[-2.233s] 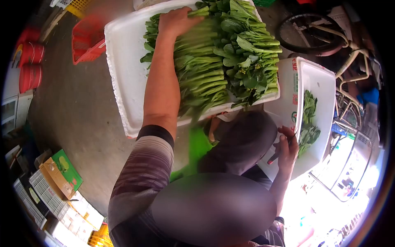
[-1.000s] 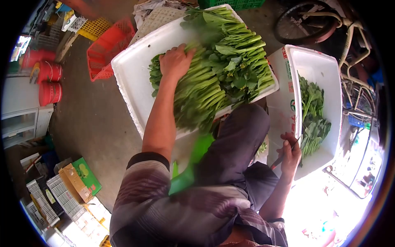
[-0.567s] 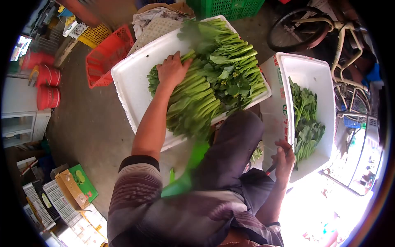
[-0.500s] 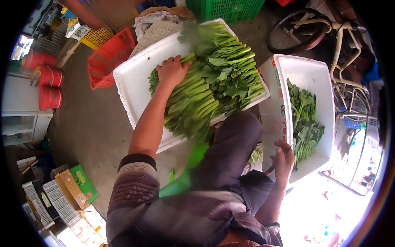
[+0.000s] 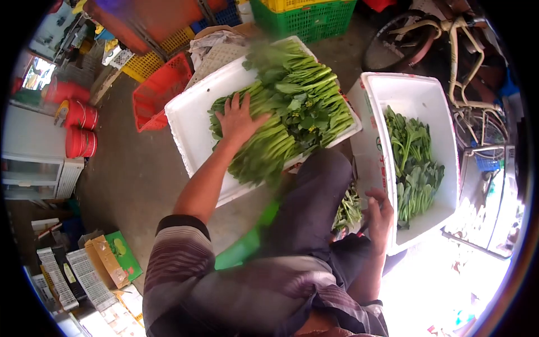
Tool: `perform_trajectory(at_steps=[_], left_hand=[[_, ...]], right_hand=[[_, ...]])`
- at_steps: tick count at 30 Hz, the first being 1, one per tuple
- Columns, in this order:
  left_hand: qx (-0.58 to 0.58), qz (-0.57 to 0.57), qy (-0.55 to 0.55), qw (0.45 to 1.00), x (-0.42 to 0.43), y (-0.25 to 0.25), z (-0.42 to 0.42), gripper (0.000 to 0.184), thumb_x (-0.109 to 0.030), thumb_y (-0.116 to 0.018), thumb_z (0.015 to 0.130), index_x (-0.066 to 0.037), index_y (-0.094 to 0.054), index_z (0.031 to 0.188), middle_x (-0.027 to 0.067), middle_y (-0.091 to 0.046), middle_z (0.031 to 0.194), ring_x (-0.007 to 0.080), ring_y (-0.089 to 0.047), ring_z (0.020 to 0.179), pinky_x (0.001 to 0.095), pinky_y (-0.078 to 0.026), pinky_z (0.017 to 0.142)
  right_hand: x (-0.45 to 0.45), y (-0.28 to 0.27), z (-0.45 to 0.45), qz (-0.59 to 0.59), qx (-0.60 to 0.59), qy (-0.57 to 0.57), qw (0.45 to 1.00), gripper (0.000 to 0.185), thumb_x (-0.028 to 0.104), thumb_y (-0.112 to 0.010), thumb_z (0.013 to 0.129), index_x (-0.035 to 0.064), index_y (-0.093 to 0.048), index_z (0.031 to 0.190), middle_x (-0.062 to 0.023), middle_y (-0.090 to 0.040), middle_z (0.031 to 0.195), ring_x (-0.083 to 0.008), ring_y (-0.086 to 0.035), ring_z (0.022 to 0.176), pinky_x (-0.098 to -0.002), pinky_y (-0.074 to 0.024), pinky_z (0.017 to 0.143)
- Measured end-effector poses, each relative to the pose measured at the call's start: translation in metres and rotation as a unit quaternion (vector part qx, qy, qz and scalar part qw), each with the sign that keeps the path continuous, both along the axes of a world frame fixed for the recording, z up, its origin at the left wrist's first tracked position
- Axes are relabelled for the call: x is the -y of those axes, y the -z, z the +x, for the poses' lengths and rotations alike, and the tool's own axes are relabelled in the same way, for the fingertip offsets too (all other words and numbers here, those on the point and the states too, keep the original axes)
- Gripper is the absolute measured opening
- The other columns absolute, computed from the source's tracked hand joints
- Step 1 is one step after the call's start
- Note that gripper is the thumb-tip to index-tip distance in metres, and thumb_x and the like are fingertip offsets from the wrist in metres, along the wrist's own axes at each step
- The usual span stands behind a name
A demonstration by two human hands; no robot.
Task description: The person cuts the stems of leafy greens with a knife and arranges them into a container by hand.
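My left hand (image 5: 240, 121) lies with fingers spread on the leafy green stalks (image 5: 261, 149) in a white foam box (image 5: 193, 132). More bunches, some with small yellow flowers, fill the box's right side. Low on the right, my right hand (image 5: 379, 219) has its fingers curled round a small dark knife, now mostly hidden; its blade cannot be made out. Beside that hand stands a second white foam box (image 5: 371, 132) holding two bunches of greens (image 5: 418, 185).
Cut stems (image 5: 349, 210) lie between my knee and the second box. A red basket (image 5: 160, 92) and green crate (image 5: 306, 25) stand behind the first box. A bicycle (image 5: 463, 62) is at the upper right. Cartons (image 5: 106, 261) and red buckets (image 5: 81, 115) are at the left.
My left hand has come from the box's far end toward me, and its fingers have spread on the greens. My right hand stays low beside the second box. The view has shifted.
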State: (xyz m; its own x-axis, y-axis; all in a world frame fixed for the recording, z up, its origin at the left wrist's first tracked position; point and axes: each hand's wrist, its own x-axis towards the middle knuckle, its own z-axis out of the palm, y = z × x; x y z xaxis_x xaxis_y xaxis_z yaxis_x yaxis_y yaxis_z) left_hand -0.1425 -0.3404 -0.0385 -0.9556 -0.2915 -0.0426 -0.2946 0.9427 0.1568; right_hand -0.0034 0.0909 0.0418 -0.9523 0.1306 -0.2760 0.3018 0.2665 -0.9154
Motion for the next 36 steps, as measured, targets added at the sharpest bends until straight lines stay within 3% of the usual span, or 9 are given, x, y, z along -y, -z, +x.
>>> perform_trajectory(at_steps=[2,8,13,16,22,23,29,32,36], left_hand=[[-0.005,0.012,0.006,1.0,0.0,-0.005,-0.003,0.104,-0.084,-0.051,0.085,-0.013,-0.035,0.159,0.0177,-0.028,0.166,0.0425,-0.027,0.151,0.0761,-0.019,0.114],[-0.026,-0.035,0.007,0.999,0.005,-0.008,0.016,0.1,-0.083,-0.05,0.087,-0.016,-0.036,0.159,0.0158,-0.028,0.167,0.0419,-0.024,0.153,0.0748,-0.013,0.117],[0.007,0.003,0.059,0.998,-0.035,0.002,0.038,0.105,-0.082,-0.053,0.087,-0.018,-0.021,0.165,0.0177,-0.019,0.17,0.0469,-0.012,0.155,0.0774,-0.018,0.113],[0.017,-0.043,0.038,0.998,-0.041,0.016,0.042,0.109,-0.082,-0.054,0.087,-0.015,-0.017,0.165,0.0181,-0.013,0.171,0.048,-0.008,0.155,0.0777,-0.019,0.113],[-0.071,-0.024,0.054,0.996,-0.054,-0.035,0.054,0.098,-0.069,-0.065,0.088,-0.01,-0.033,0.159,0.0194,-0.023,0.167,0.0463,-0.018,0.154,0.0769,-0.018,0.114],[-0.128,0.001,0.096,0.987,-0.061,-0.036,0.059,0.087,-0.059,-0.071,0.087,-0.008,-0.044,0.152,0.019,-0.034,0.163,0.0429,-0.023,0.153,0.0737,-0.019,0.116],[-0.137,0.082,0.284,0.945,-0.119,-0.012,0.102,0.06,-0.037,-0.077,0.088,-0.008,-0.058,0.138,0.0123,-0.055,0.148,0.0374,-0.034,0.15,0.0666,-0.021,0.12],[-0.099,0.063,0.316,0.942,-0.141,-0.017,0.098,0.054,-0.034,-0.077,0.088,-0.01,-0.061,0.134,0.0102,-0.054,0.148,0.0363,-0.034,0.149,0.0652,-0.022,0.12],[-0.105,-0.031,0.323,0.94,-0.131,0.009,0.085,0.036,-0.032,-0.073,0.091,-0.013,-0.069,0.122,0.0094,-0.058,0.141,0.0349,-0.037,0.147,0.0703,-0.022,0.118]], right_hand=[[0.005,0.0,0.002,0.014,-0.03,-0.02,0.999,0.028,0.017,-0.064,0.098,0.0004,-0.067,0.12,0.0051,-0.056,0.068,-0.0041,-0.046,0.059,-0.0226,-0.0371,0.054],[-0.037,-0.007,0.022,-0.001,-0.003,-0.011,1.0,0.032,0.019,-0.065,0.096,0.0001,-0.067,0.121,-0.0009,-0.066,0.081,-0.006,-0.053,0.063,-0.0252,-0.0436,0.058],[-0.065,-0.007,0.044,-0.073,0.015,0.055,0.996,0.031,0.015,-0.066,0.097,-0.0011,-0.066,0.123,-0.0011,-0.068,0.093,-0.006,-0.055,0.067,-0.0241,-0.0447,0.059],[-0.059,0.008,0.047,-0.074,0.002,0.035,0.997,0.034,0.016,-0.064,0.098,-0.0021,-0.063,0.126,-0.0046,-0.071,0.104,-0.0065,-0.055,0.066,-0.0239,-0.045,0.058],[-0.055,0.003,0.05,-0.097,-0.014,0.013,0.995,0.03,0.018,-0.063,0.099,-0.0012,-0.064,0.122,-0.0029,-0.068,0.095,-0.0069,-0.053,0.063,-0.0246,-0.0432,0.055],[-0.057,0.006,0.05,-0.1,-0.017,0.013,0.995,0.03,0.02,-0.063,0.099,-0.0001,-0.064,0.121,-0.004,-0.071,0.103,-0.0075,-0.056,0.064,-0.0225,-0.0448,0.056],[-0.052,0.01,0.049,-0.09,-0.02,0.02,0.996,0.028,0.017,-0.064,0.1,-0.0013,-0.064,0.121,-0.002,-0.066,0.09,-0.0063,-0.053,0.067,-0.0235,-0.0433,0.057],[-0.054,0.015,0.05,-0.084,-0.016,0.014,0.996,0.029,0.018,-0.063,0.098,-0.001,-0.064,0.12,-0.006,-0.071,0.102,-0.008,-0.055,0.063,-0.0233,-0.0457,0.055],[-0.058,0.012,0.049,-0.079,-0.026,-0.007,0.997,0.03,0.019,-0.063,0.098,-0.0021,-0.064,0.12,-0.0065,-0.071,0.102,-0.0084,-0.055,0.063,-0.0236,-0.0465,0.056]])
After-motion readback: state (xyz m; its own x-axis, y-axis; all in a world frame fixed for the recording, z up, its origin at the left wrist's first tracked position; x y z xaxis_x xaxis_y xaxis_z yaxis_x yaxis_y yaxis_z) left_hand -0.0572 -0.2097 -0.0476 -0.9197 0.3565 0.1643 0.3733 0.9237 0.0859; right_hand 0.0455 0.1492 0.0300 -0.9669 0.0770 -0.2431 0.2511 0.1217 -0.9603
